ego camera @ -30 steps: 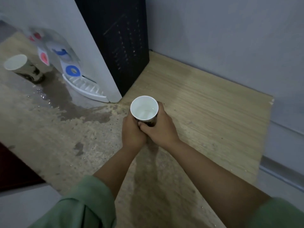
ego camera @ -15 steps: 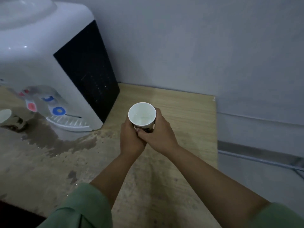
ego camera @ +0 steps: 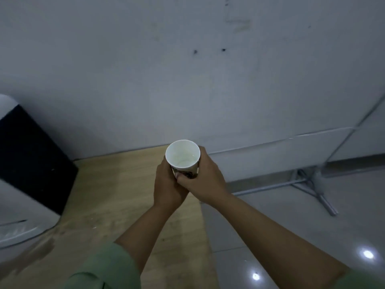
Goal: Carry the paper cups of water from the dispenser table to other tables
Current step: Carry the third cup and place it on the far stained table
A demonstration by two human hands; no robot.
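Holding: I see the paper cup [ego camera: 183, 156] clasped between both hands, above the far right corner of the wooden table [ego camera: 116, 197].
Left hand [ego camera: 167, 186]: wrapped round the cup's left side and lower wall, fingers closed on it.
Right hand [ego camera: 205, 180]: gripping the right side, thumb across the front, overlapping the left hand.
Arms: both forearms reach forward, converging at the cup.
Cup axis: upright, mouth up, slightly tipped toward me; water inside.
Dispenser [ego camera: 25, 174]: at left edge, well apart.
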